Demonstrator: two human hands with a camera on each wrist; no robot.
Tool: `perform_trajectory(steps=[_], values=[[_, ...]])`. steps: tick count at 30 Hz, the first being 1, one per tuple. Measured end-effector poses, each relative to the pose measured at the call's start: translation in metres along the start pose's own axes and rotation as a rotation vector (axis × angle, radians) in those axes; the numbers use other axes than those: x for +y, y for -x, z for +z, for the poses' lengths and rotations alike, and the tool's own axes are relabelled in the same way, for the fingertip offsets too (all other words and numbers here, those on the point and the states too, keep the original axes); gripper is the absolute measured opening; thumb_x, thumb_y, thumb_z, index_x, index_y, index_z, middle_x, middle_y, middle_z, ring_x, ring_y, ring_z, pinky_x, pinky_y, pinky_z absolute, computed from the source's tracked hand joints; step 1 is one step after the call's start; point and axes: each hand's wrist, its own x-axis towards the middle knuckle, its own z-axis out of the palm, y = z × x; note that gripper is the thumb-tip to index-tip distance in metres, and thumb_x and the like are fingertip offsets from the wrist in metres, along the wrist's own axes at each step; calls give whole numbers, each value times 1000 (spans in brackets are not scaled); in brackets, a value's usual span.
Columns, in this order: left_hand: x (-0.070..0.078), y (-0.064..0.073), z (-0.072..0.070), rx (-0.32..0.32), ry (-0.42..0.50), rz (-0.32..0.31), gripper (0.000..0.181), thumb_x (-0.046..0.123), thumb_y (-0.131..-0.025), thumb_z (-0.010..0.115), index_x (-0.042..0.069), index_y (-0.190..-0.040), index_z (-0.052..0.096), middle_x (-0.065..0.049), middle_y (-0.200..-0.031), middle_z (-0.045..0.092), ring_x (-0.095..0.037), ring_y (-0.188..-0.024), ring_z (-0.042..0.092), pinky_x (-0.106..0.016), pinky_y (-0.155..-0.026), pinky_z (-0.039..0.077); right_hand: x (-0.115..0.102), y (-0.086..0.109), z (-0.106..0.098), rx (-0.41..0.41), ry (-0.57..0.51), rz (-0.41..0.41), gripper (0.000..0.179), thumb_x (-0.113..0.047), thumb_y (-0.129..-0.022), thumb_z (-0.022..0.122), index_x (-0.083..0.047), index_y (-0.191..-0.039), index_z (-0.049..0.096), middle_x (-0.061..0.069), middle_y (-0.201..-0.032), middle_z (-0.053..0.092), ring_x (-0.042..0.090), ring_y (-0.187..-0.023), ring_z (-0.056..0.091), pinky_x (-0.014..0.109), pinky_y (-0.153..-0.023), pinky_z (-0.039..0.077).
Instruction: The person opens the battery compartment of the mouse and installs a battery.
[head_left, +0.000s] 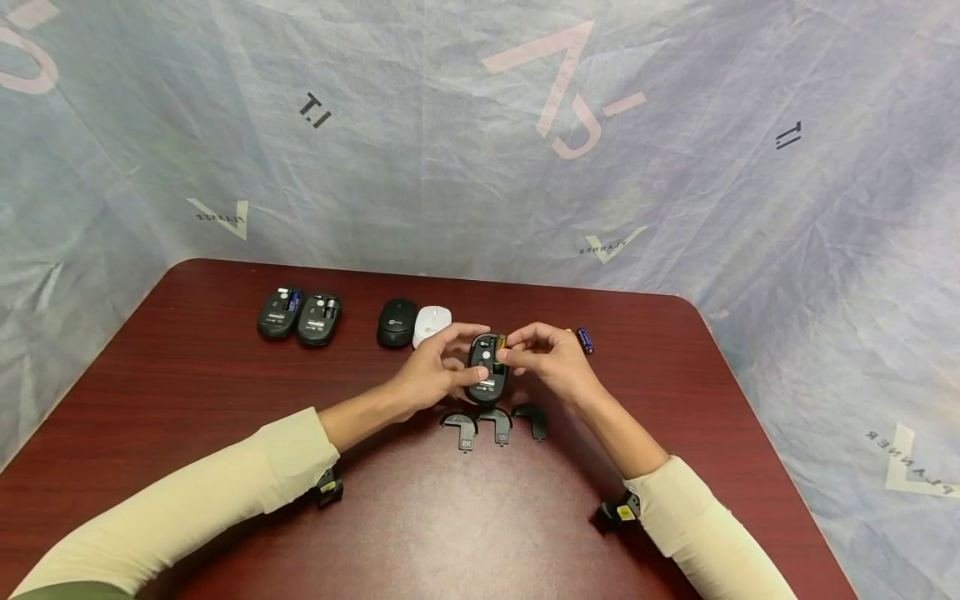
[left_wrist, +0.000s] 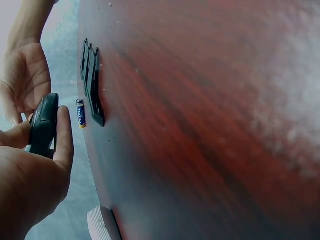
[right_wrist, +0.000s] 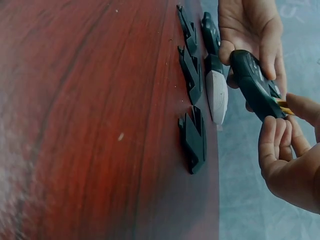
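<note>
My left hand point(head_left: 427, 375) grips a black computer mouse point(head_left: 489, 392) by its sides, underside up, with its battery slot uncovered. At that slot my right hand point(head_left: 558, 362) pinches a gold-coloured battery point(head_left: 501, 343) between thumb and fingers. In the right wrist view the battery point(right_wrist: 283, 106) juts from the end of the mouse point(right_wrist: 250, 82); how deep it sits cannot be told. Three black battery covers point(head_left: 467, 429) lie in a row on the table just below the hands. A blue battery point(head_left: 585, 340) lies beyond my right hand.
Two black mice point(head_left: 279, 315) lie underside up at the left of the dark red table point(head_left: 465, 517), a blue battery point(head_left: 294, 301) in one. Nearer the middle stand a black mouse point(head_left: 396, 322) and a white mouse point(head_left: 432, 321), partly behind my left hand. A printed sheet point(head_left: 420, 167) hangs behind.
</note>
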Motion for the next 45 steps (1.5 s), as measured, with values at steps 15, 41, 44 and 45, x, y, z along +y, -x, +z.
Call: perform_trajectory(steps=[15, 41, 44, 45], values=[[0, 0, -1, 11, -67, 39, 66, -1, -101, 80, 11, -162, 56, -21, -142, 67, -18, -97, 74, -36, -70, 69, -1, -1, -2, -20, -33, 81, 25, -18, -109, 77, 1, -123, 72, -1, -110, 75, 12, -85, 73, 26, -80, 68], [4, -4, 5, 123, 23, 11, 34, 14, -106, 80, 7, -138, 68, -3, -107, 77, -13, -88, 73, -34, -65, 70, -7, 4, 1, -104, -44, 89, 28, -6, -112, 70, 10, -134, 67, 13, -112, 76, 18, -97, 83, 53, -96, 72], [5, -4, 5, 121, 31, 9, 35, 13, -106, 81, 6, -137, 68, -3, -106, 77, -13, -87, 73, -34, -65, 70, -7, 3, 2, -92, -35, 79, 26, -4, -110, 72, 11, -131, 68, 14, -110, 78, 18, -95, 83, 54, -95, 72], [5, -4, 5, 120, 32, 9, 35, 13, -105, 81, 6, -137, 68, -3, -106, 76, -13, -87, 73, -34, -65, 70, -7, 3, 2, -88, -33, 75, 25, -3, -110, 72, 12, -130, 68, 14, -110, 79, 18, -95, 83, 54, -94, 72]])
